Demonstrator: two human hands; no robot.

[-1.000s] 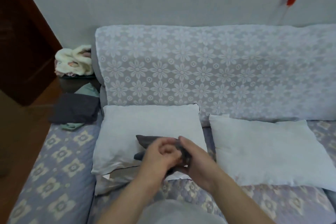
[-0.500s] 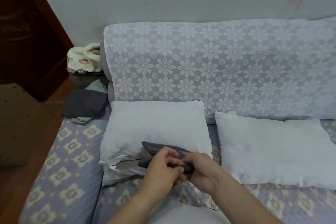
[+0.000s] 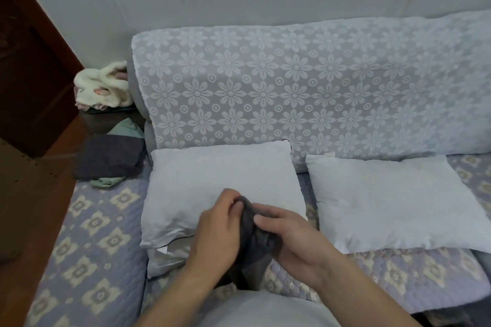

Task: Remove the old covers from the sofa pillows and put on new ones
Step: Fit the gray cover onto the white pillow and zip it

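Two white bare pillows lie on the sofa seat: the left pillow (image 3: pixel 212 180) in the middle, the right pillow (image 3: pixel 393 202) beside it. A dark grey cover (image 3: pixel 252 244) hangs bunched between my hands, just in front of the left pillow. My left hand (image 3: pixel 215 236) grips its upper left edge with curled fingers. On the cover's right side my right hand (image 3: pixel 295 241) holds it, thumb on top. A silvery cover (image 3: pixel 164 257) lies under the left pillow's front corner.
A dark folded cloth (image 3: pixel 111 156) on a green one (image 3: pixel 106 182) sits at the seat's left end. A cream fluffy bundle (image 3: pixel 103 87) rests on a dark side table. The flower-patterned backrest (image 3: pixel 292 93) rises behind the pillows. Brown floor lies to the left.
The dark grey cover has come off the left pillow and now hangs gathered between both hands, closer to me. The view has shifted a little.
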